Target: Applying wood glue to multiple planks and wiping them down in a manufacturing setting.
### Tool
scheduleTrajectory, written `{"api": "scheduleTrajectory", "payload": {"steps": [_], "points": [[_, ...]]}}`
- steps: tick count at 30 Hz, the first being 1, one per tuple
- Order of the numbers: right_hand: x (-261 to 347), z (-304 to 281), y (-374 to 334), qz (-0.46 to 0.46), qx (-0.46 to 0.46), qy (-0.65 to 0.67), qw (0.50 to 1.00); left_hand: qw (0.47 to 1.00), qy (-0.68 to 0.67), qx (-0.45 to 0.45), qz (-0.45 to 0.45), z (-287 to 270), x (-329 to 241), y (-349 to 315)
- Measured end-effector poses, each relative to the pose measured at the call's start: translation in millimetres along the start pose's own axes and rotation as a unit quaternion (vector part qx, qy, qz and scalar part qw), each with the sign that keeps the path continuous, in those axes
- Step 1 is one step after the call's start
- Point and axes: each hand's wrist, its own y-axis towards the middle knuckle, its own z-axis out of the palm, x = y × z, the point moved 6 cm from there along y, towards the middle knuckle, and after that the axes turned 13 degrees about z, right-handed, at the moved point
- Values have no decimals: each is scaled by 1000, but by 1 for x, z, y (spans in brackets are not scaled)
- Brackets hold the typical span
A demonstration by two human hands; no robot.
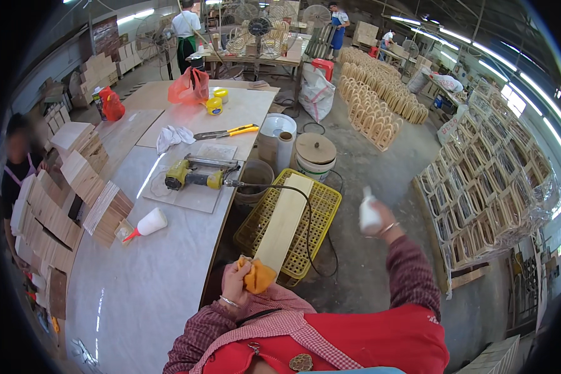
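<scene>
My left hand [234, 283] is closed around a bunched orange cloth [259, 278]. The cloth overlaps the near end of a long pale wooden board [285, 221]; I cannot tell whether they touch. That board slopes over a yellow plastic crate [321, 215]. Out to the right, my right hand [385, 232] grips a white spray bottle [369, 215], nozzle up, blurred by motion. A whitish mist hangs beyond its tip, over the floor. On the table to the left lie a green nail gun [196, 177] with a black hose and a white squeeze bottle [149, 223] with a red tip.
Stacks of wood pieces [84, 174] line the left of the table [131, 293]. A cutter knife [240, 129] and white rag [173, 137] lie farther back. Buckets [316, 149] stand beyond the crate. Wrapped wooden frames [486, 187] rise at right. Other people work nearby.
</scene>
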Motion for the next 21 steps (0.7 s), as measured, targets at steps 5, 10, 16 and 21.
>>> {"api": "scheduleTrajectory", "payload": {"steps": [5, 10, 16, 21], "points": [[76, -79, -17, -172, -231, 127, 949, 998, -31, 54, -32, 16, 10, -5], [-15, 44, -41, -42, -100, -18, 994, 1000, -21, 3, 12, -11, 29, 13], [-127, 185, -71, 132, 116, -162, 971, 999, 19, -18, 46, -28, 18, 23], [-136, 196, -63, 138, 198, -240, 940, 998, -9, -22, 62, -5, -5, 9]]}}
